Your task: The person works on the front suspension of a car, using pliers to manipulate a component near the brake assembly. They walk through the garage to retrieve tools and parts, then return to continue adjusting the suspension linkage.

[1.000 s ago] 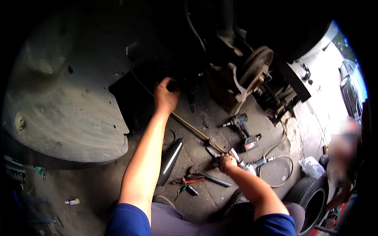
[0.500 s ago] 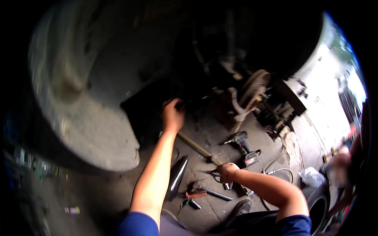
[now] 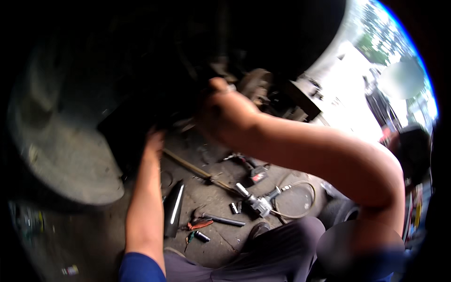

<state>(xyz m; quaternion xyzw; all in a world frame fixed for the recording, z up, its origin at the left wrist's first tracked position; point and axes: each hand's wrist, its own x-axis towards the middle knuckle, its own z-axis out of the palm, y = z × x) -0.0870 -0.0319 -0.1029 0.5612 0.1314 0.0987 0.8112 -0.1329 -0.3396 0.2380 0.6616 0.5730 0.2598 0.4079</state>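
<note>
My left hand reaches into the shadow beside a dark flat panel under the vehicle. Its fingers are lost in the dark, and any object in them is hidden. My right hand, smeared by motion, is raised in front of the rusty brake disc and hub. Whether it touches the hub or holds anything I cannot make out. Below the hands, a long yellowish rod lies slanting across the floor. A cordless power tool rests beyond it.
An air impact wrench with a hose lies near my knee. Close by are a hammer, red-handled pliers, sockets and a shiny black piece. A curved wheel-arch liner hangs at left; a tyre lies at right.
My right hand has left the floor tools and risen up and left to the hub. The view has swung, so the scene sits further left; my left hand stays by the dark panel.
</note>
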